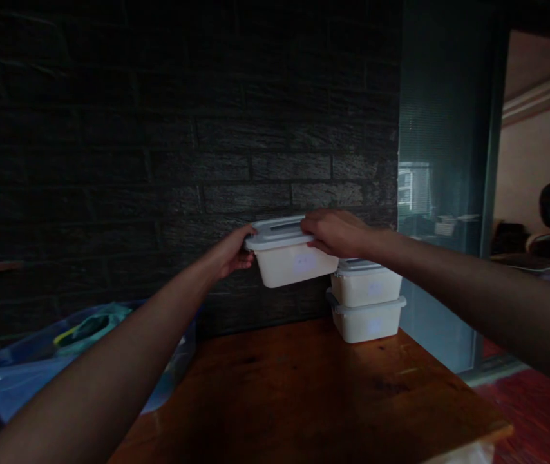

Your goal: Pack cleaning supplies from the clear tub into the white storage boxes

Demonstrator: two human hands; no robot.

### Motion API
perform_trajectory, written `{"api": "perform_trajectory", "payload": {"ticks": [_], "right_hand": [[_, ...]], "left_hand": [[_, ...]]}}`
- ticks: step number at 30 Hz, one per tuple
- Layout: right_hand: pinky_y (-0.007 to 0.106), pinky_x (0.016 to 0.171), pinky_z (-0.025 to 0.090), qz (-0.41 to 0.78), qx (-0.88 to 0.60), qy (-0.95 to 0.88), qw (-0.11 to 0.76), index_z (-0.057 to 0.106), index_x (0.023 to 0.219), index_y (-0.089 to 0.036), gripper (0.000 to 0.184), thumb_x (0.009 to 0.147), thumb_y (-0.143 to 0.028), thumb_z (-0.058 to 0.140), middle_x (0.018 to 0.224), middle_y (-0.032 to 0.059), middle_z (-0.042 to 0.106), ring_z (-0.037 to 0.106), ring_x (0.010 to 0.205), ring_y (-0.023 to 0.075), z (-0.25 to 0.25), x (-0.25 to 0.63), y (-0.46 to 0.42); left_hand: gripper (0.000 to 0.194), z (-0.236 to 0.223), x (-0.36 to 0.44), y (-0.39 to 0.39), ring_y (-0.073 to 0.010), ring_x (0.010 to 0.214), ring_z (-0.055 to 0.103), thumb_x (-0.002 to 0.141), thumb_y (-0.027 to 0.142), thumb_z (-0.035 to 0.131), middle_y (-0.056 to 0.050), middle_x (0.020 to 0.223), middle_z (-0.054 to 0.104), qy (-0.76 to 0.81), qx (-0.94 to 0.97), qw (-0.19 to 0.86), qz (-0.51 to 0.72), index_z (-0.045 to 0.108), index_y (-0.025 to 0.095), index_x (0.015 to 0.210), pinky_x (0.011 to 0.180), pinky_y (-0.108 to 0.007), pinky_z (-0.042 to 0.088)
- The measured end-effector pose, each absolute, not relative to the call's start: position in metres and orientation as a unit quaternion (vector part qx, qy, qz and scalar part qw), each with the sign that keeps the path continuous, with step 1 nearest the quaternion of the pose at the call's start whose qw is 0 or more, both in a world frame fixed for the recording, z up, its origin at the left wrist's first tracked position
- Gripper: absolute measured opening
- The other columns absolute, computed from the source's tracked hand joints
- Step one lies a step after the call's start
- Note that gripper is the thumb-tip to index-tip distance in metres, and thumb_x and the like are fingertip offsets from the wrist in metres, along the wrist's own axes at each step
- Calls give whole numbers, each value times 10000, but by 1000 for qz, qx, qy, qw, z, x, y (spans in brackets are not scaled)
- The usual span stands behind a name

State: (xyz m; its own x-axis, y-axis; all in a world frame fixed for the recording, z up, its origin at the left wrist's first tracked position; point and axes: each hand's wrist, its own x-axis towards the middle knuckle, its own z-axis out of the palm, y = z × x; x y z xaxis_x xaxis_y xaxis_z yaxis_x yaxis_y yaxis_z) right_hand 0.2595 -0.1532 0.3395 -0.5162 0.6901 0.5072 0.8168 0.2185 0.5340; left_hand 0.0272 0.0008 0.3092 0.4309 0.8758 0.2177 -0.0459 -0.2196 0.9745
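Note:
A white lidded storage box (287,265) is held up off the table between my two hands, tilted slightly. My left hand (237,251) grips its left end, thumb at the lid's rim and fingers below it. At the other end my right hand (335,233) is closed over the lid's right side. Just right of and below the held box, two similar boxes stand stacked: an upper box (366,287) on a lower box (371,322). My right hand and the held box hide part of the upper one's lid.
The stack stands at the back right of a wooden table (275,386). A blue translucent bin (18,380) with a teal item (96,328) in it is at the left. Behind is a dark brick wall (275,148); a glass panel (444,258) stands at the right.

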Motion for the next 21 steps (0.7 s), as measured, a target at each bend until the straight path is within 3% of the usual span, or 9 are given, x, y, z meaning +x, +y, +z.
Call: {"api": "perform_trajectory", "payload": {"ticks": [4, 8, 11, 15, 21], "right_hand": [[375, 905, 452, -373, -432, -810, 137, 691, 1107, -154, 252, 976, -351, 602, 1124, 152, 690, 626, 1067, 303, 327, 254, -147], [409, 981, 430, -300, -464, -769, 320, 646, 1206, -124, 455, 975, -508, 572, 1192, 182, 664, 588, 1150, 335, 326, 271, -138], [350, 784, 487, -91, -587, -648, 476, 657, 1016, -163, 436, 965, -585, 561, 1004, 147, 703, 653, 964, 299, 327, 291, -126], [294, 449, 417, 66, -642, -585, 490, 619, 839, -189, 470, 977, -621, 497, 699, 87, 664, 589, 536, 193, 323, 314, -108], [241, 339, 353, 149, -639, -559, 508, 592, 743, -196, 372, 932, -512, 647, 569, 37, 601, 482, 412, 128, 311, 336, -99]], "left_hand": [[194, 298, 3, 6, -110, 369, 510, 824, 340, 599, -1, 557, 601, 333, 655, 510, 446, 640, 151, 833, 369, -215, 526], [188, 295, -11, 8, -113, 384, 507, 808, 322, 599, 9, 525, 565, 337, 661, 500, 447, 644, 139, 820, 406, -242, 565], [187, 296, -11, 10, -115, 388, 503, 804, 322, 592, 14, 518, 560, 332, 664, 496, 450, 642, 144, 833, 421, -253, 577], [187, 296, -3, 12, -118, 382, 498, 785, 319, 612, 3, 534, 585, 326, 674, 494, 442, 652, 147, 846, 408, -264, 573], [166, 300, 14, 6, -117, 392, 492, 811, 308, 587, 0, 527, 557, 315, 679, 499, 437, 638, 151, 804, 425, -272, 585]]}}
